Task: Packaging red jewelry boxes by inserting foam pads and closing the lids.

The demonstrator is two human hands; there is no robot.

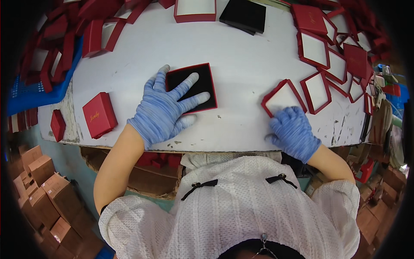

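A shallow red box with a black pad inside it lies on the white table in front of me. My left hand, in a blue striped glove with pale fingertips, rests on this box with its fingers spread across the pad. To the right, my gloved right hand has its fingers curled over the near edge of a red box part with a white inside. The fingertips there are partly hidden and slightly blurred.
On the left stand a closed red box and a small red piece. A blue basket holds red boxes at far left. Red-rimmed box parts pile up at right. Black pads lie at the back. Cardboard boxes are stacked below left.
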